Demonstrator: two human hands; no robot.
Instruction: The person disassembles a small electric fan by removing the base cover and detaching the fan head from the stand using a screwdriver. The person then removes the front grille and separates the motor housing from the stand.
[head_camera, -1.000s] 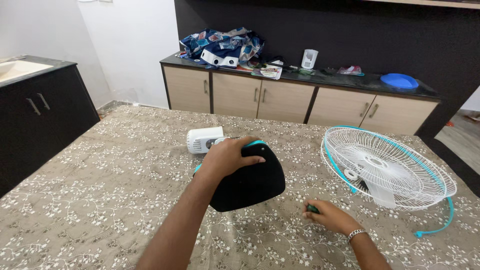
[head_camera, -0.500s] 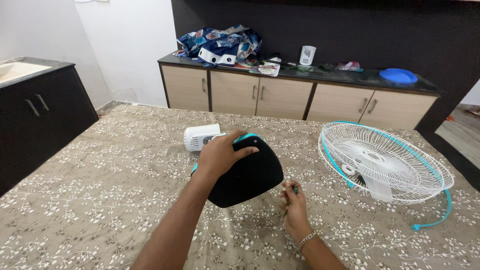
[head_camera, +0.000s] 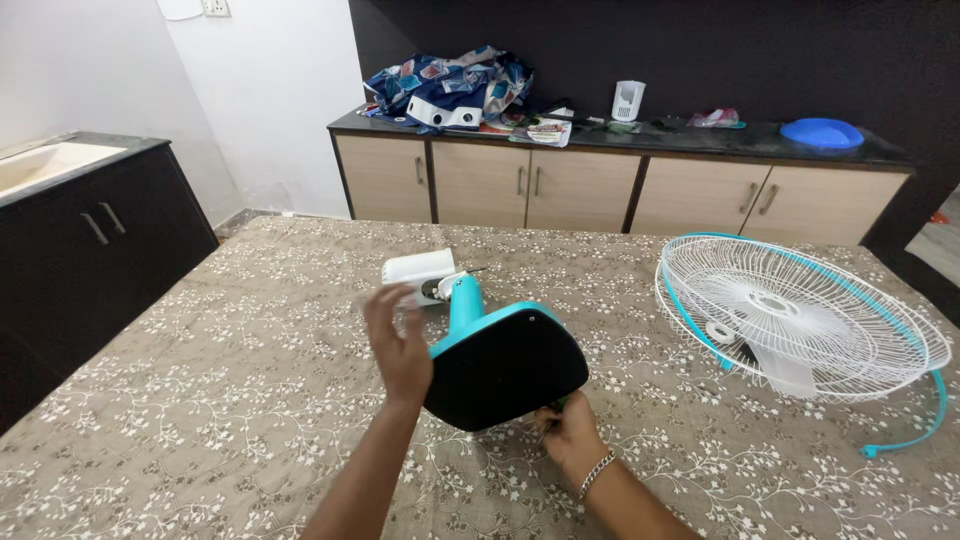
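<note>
The left hand (head_camera: 400, 345) has come off the fan base (head_camera: 505, 368); its fingers are now open and blurred, just beside the base's left edge. The base has tipped up, black underside facing the camera, its teal neck (head_camera: 464, 302) pointing toward the white motor (head_camera: 420, 273) on the patterned bed (head_camera: 200, 380). The right hand (head_camera: 567, 432) has moved under the base's lower edge, fingers closed on a small green tool, mostly hidden. The grille (head_camera: 800, 320) lies apart at right.

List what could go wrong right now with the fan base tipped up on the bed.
The left hand is open beside the tilted fan base, not gripping it; the base could tip over.
The right hand, with a small green tool, sits under the base's lower edge and might get pinched.
The white fan guard lies near the bed's edge and may slide off.
</note>
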